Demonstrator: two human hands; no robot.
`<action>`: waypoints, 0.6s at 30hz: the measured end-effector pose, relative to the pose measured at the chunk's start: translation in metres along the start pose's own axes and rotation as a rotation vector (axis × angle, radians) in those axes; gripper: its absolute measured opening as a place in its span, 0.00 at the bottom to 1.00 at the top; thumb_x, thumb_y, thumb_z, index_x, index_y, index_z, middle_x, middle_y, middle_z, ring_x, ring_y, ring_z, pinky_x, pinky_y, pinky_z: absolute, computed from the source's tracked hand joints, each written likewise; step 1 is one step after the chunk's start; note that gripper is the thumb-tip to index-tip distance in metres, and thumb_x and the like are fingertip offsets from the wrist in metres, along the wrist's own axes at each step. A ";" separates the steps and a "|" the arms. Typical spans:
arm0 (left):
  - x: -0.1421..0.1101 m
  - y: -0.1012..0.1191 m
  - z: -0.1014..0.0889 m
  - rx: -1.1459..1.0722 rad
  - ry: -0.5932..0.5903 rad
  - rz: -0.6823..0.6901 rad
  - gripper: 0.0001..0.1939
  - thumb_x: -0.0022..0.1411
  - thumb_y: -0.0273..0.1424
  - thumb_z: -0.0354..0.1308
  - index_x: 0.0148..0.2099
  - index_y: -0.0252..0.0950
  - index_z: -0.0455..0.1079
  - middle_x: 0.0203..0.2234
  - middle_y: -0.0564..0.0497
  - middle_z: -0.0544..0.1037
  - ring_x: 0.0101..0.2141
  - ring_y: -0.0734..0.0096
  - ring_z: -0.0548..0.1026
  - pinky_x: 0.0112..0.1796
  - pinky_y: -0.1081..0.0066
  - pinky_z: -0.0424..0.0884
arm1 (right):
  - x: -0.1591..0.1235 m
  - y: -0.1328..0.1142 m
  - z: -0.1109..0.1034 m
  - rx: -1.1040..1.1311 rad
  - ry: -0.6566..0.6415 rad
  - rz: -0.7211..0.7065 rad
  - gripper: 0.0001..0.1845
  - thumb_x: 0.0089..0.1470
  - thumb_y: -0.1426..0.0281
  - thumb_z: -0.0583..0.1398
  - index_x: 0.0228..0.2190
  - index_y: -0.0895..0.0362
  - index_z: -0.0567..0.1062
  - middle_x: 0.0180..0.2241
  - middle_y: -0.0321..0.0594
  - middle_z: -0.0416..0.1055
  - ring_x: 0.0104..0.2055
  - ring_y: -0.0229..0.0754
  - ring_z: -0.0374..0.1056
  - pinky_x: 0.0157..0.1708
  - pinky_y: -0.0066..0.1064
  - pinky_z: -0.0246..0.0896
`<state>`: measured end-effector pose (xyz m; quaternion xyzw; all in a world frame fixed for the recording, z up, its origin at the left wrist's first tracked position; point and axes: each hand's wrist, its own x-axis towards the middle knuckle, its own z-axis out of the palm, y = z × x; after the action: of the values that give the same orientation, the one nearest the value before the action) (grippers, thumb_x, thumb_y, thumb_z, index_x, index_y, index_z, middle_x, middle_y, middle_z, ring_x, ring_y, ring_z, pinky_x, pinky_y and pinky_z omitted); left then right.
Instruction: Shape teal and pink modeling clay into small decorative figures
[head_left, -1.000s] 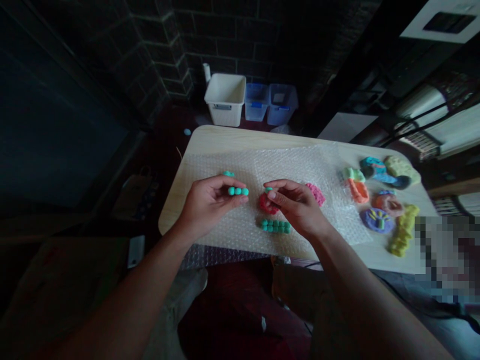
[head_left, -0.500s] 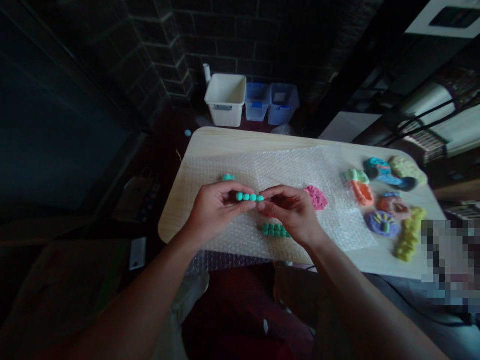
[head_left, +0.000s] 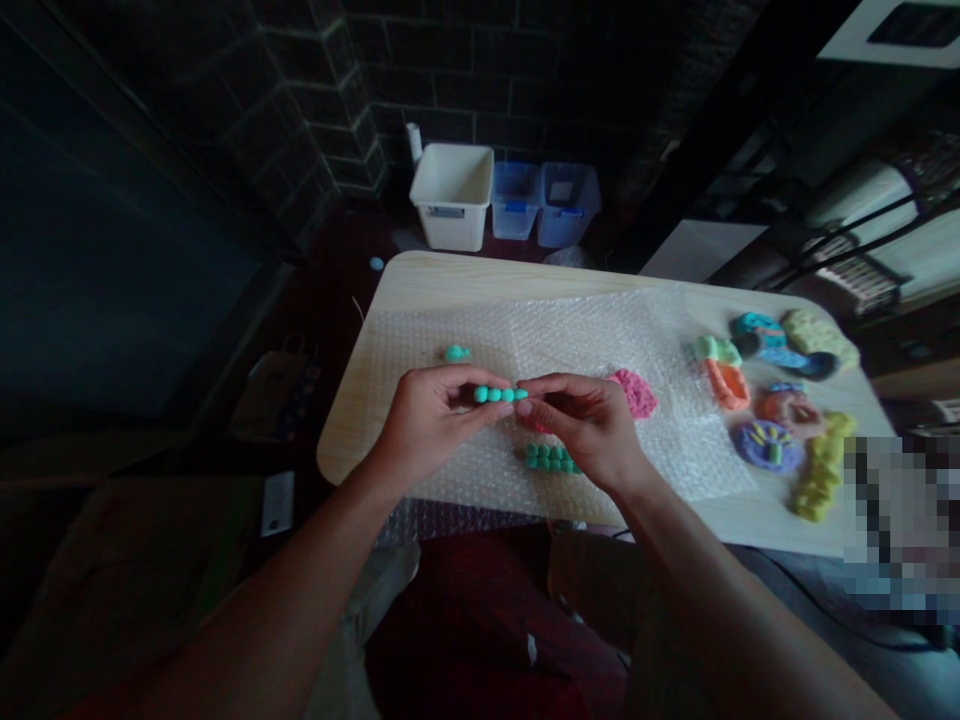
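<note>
A short row of turquoise clay balls [head_left: 495, 394] is held above the table between both hands. My left hand [head_left: 431, 415] pinches its left part between thumb and fingers. At the other end, my right hand [head_left: 581, 420] closes thumb and fingertips on the last ball. Under the right hand lies a block of darker green clay balls [head_left: 550, 458], partly covered by that hand. A pink textured clay piece [head_left: 634, 393] rests just beyond the right hand. Past the left hand sits a small turquoise clay lump [head_left: 456, 353].
Bubble wrap [head_left: 450, 330] covers much of the wooden table [head_left: 427, 270]. Several colourful clay pieces stand at the right, among them a purple disc [head_left: 766, 447] and a yellow strip [head_left: 823, 468]. A white bin [head_left: 454, 190] and blue tubs [head_left: 568, 205] stand behind on the floor.
The right end of the turquoise row looks narrower between the right fingertips. Both hands stay almost in the same place; the view has shifted slightly.
</note>
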<state>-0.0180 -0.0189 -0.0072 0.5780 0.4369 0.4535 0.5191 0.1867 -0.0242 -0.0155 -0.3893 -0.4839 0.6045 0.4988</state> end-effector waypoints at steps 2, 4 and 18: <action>0.000 0.001 0.001 0.001 0.005 0.000 0.11 0.58 0.35 0.77 0.42 0.38 0.85 0.38 0.45 0.89 0.37 0.61 0.86 0.40 0.64 0.84 | 0.000 0.001 0.000 -0.002 0.008 -0.006 0.10 0.49 0.66 0.79 0.36 0.50 0.90 0.33 0.40 0.86 0.33 0.41 0.79 0.35 0.34 0.78; 0.000 0.001 0.001 0.007 0.008 0.003 0.11 0.58 0.35 0.77 0.42 0.38 0.85 0.37 0.45 0.89 0.37 0.61 0.86 0.39 0.65 0.84 | -0.001 0.001 0.001 -0.002 0.014 -0.008 0.11 0.49 0.66 0.79 0.37 0.50 0.90 0.33 0.40 0.86 0.33 0.41 0.79 0.35 0.35 0.79; 0.005 0.003 -0.012 -0.048 0.021 -0.028 0.15 0.58 0.36 0.76 0.46 0.36 0.84 0.39 0.44 0.88 0.39 0.62 0.86 0.40 0.66 0.84 | 0.001 -0.001 -0.005 0.015 0.055 0.026 0.13 0.48 0.65 0.79 0.36 0.52 0.89 0.27 0.37 0.81 0.24 0.36 0.68 0.23 0.30 0.64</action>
<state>-0.0290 -0.0121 -0.0030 0.5543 0.4395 0.4625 0.5345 0.1915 -0.0217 -0.0155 -0.4081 -0.4607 0.6036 0.5069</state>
